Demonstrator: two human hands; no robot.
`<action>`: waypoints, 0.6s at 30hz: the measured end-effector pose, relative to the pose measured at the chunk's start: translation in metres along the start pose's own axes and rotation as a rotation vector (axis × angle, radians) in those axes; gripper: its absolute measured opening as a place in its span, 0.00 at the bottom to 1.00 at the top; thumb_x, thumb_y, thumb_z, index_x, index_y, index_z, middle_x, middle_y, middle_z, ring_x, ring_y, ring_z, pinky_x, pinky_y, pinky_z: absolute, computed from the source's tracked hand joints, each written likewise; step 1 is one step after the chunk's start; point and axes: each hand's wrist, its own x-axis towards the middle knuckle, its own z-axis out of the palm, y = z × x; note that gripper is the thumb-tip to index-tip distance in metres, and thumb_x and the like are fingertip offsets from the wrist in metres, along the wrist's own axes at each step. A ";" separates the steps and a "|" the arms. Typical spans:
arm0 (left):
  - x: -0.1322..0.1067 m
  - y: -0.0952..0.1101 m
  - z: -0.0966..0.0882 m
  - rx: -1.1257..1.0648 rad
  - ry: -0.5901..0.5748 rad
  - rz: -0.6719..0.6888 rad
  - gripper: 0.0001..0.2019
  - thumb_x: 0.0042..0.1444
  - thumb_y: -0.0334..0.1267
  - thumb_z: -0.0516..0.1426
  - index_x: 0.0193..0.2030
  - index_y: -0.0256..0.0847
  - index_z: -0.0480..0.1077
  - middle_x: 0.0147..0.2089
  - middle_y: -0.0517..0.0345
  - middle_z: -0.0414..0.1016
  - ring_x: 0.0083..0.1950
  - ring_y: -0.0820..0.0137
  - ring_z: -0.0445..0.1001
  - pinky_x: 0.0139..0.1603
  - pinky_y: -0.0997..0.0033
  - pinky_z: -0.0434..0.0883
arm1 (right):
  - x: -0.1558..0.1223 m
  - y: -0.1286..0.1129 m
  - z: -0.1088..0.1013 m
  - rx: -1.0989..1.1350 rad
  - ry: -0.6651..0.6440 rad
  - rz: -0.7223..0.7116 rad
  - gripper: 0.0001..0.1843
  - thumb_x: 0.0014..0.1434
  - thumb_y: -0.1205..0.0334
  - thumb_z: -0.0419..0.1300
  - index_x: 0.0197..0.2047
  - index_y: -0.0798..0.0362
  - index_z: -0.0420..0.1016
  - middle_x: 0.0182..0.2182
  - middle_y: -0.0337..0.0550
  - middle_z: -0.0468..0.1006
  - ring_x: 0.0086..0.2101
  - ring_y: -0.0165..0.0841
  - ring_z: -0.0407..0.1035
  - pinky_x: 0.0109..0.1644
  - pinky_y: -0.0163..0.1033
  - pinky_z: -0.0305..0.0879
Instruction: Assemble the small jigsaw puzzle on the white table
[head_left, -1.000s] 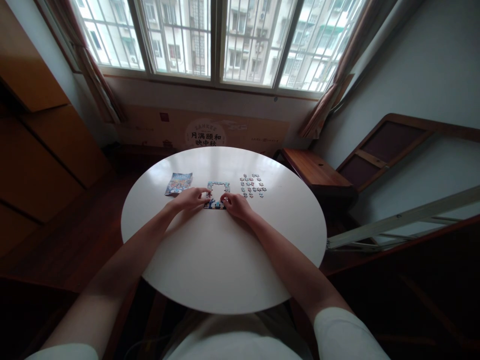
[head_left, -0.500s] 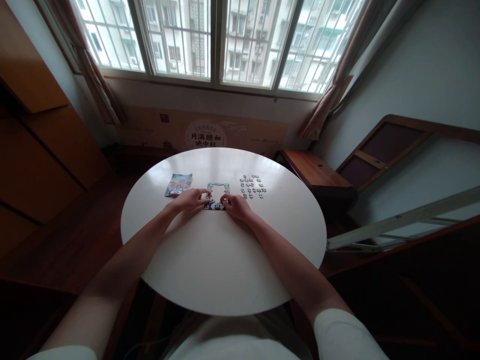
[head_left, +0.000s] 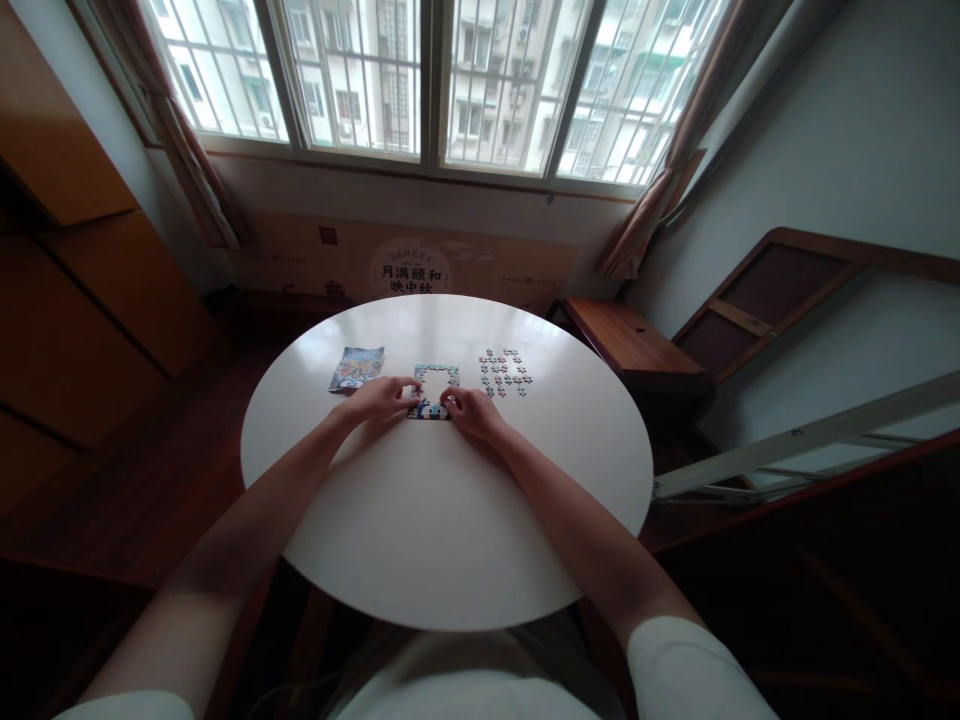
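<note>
A partly assembled jigsaw puzzle (head_left: pixel 439 376), a coloured border with a bare white middle, lies on the round white table (head_left: pixel 450 520). My left hand (head_left: pixel 379 397) rests at its lower left edge, fingers curled and pressing on the pieces. My right hand (head_left: pixel 471 409) sits at its lower right edge, fingertips pinched on the puzzle's bottom row. Whether either hand holds a loose piece is too small to make out.
Several loose puzzle pieces (head_left: pixel 505 372) are spread in rows to the right of the puzzle. A small printed picture card (head_left: pixel 358 367) lies to the left. A wooden bench (head_left: pixel 630 345) stands beyond the table's right edge, cabinets (head_left: pixel 82 330) on the left.
</note>
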 end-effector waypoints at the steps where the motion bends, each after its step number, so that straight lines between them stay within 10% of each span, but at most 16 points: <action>1: 0.000 0.000 0.000 -0.001 0.000 0.001 0.27 0.57 0.54 0.54 0.58 0.42 0.73 0.25 0.62 0.71 0.27 0.70 0.67 0.28 0.73 0.54 | 0.000 0.000 0.000 -0.001 -0.002 0.001 0.15 0.63 0.59 0.53 0.48 0.46 0.78 0.33 0.41 0.81 0.35 0.34 0.73 0.41 0.35 0.61; 18: 0.001 -0.001 0.001 0.006 0.007 0.002 0.26 0.57 0.53 0.54 0.58 0.42 0.73 0.25 0.62 0.71 0.27 0.70 0.67 0.29 0.73 0.55 | 0.000 -0.002 -0.001 0.007 -0.019 0.020 0.15 0.64 0.59 0.54 0.49 0.47 0.79 0.34 0.41 0.81 0.35 0.34 0.73 0.42 0.34 0.61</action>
